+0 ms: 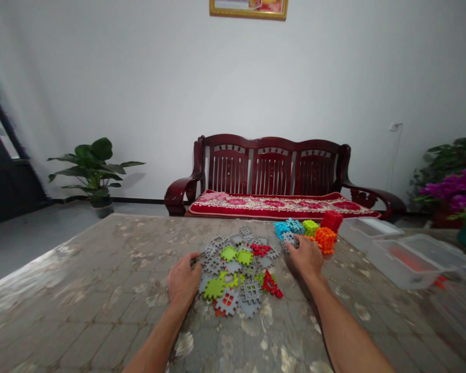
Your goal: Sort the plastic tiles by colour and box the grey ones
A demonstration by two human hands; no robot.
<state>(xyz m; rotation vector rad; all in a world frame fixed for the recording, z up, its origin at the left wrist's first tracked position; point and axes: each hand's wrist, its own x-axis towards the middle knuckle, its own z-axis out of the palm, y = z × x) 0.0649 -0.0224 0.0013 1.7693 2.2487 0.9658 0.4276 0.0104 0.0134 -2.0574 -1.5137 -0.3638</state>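
A loose pile of flat, notched interlocking building tiles (pixel 233 267) lies on the table, mostly grey, with lime green ones among them and red triangular ones (pixel 271 285) at its right. At the pile's left edge rests my left hand (pixel 184 277), its thumb and forefinger slightly apart beside the grey tiles; I see nothing held in it. My right hand (pixel 308 255) pinches a grey tile (pixel 289 239) by its right side, to the right of the pile. Just behind that tile stand stacks of blue (pixel 281 229), lime green (pixel 310 227), orange (pixel 326 241) and red (pixel 331 221) tiles.
Clear plastic bins (pixel 406 263) stand on the table's right, one with something orange-red inside. A patterned cloth (pixel 112 280) covers the table. Beyond it are a dark wooden bench (pixel 272 173), a potted plant (pixel 95 168) at left and purple flowers (pixel 456 191) at right.
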